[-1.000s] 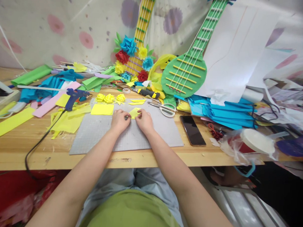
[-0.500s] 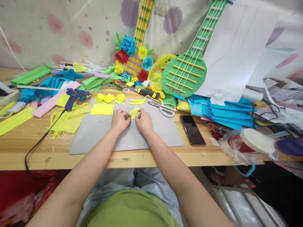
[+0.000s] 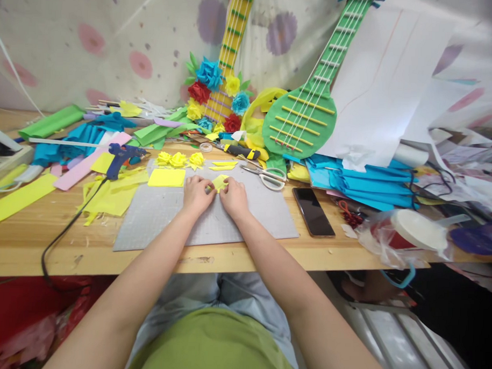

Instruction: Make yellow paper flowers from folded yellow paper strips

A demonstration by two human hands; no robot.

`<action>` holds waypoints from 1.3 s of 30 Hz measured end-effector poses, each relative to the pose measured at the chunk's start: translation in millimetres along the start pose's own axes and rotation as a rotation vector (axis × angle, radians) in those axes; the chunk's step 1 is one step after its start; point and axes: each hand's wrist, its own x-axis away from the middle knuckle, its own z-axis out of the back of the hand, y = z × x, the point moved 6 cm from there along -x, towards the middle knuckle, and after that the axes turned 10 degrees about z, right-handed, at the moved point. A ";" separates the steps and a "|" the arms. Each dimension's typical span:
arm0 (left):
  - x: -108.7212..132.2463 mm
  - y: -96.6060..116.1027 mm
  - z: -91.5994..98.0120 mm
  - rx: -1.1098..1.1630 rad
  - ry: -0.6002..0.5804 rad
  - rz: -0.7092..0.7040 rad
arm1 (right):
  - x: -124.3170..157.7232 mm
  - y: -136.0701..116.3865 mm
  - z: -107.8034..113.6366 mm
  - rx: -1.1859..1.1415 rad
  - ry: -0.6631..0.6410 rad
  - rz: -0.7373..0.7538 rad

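A small piece of yellow paper (image 3: 220,181) is pinched between my two hands, just above the grey cutting mat (image 3: 148,224). My left hand (image 3: 198,194) grips its left side with thumb and fingers closed. On the other side, my right hand (image 3: 234,196) has its fingertips closed on the right edge. To the left lies a stack of yellow paper squares (image 3: 166,177). Yellow paper flowers (image 3: 178,159) sit in a row behind it, and folded yellow strips (image 3: 223,165) lie behind my hands. White-handled scissors (image 3: 271,179) rest at the mat's far right.
A blue glue gun (image 3: 120,161) with a cable stands at left among paper strips. A black phone (image 3: 313,211) lies right of the mat. A green paper instrument (image 3: 300,122) and a yellow one (image 3: 234,33) lean at the back. A lidded cup (image 3: 405,238) in plastic stands right.
My left hand has shifted slightly right, closer to my right hand. Less of the yellow paper shows between them.
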 end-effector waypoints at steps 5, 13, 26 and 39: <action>2.5 4.6 -3.3 -0.008 -0.036 -0.034 | 0.7 -2.0 -0.2 0.022 0.002 0.013; 4.2 5.1 -3.4 -0.031 -0.029 0.019 | 2.6 -5.7 2.7 0.036 -0.023 0.020; 3.6 4.3 -4.5 -0.035 -0.045 0.078 | 6.6 -4.6 15.7 0.114 0.042 0.008; 3.3 4.9 -4.4 -0.013 -0.010 0.025 | 5.6 -6.8 13.0 0.103 0.004 0.007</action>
